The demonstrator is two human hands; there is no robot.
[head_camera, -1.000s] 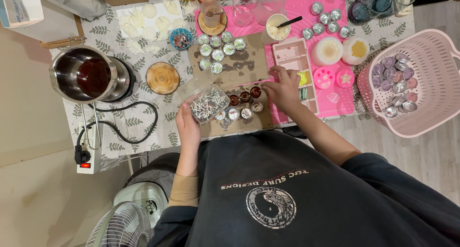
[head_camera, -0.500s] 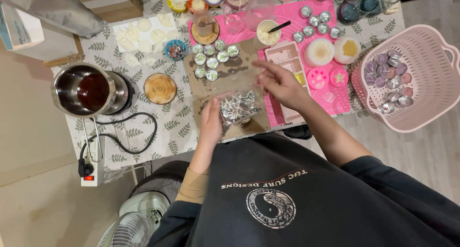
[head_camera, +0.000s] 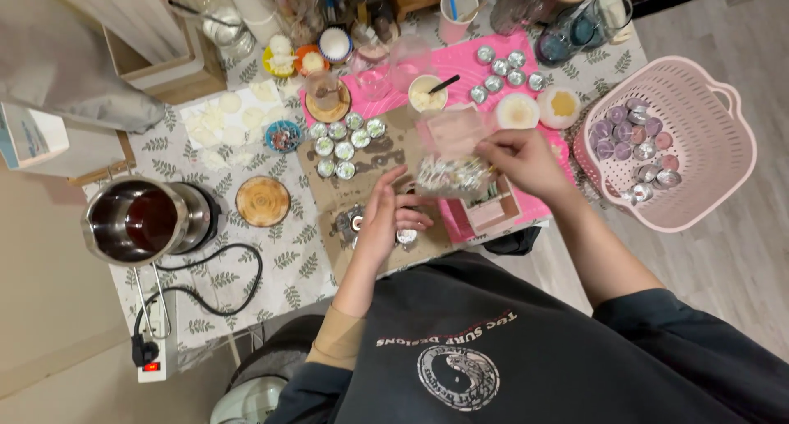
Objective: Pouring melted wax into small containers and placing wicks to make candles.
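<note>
Head view of a craft table: the right hand (head_camera: 526,163) pinches the edge of a small clear plastic box of white wicks with metal tabs (head_camera: 452,176), held in the air above the brown cardboard sheet (head_camera: 362,190) and the pink silicone mat (head_camera: 485,79). The left hand (head_camera: 385,218) hovers just beside the box with fingers loosely spread, holding nothing that can be made out. Because the box is gripped by one edge only, it could tip and scatter wicks among the small round metal tealight cups (head_camera: 341,145) below.
</note>
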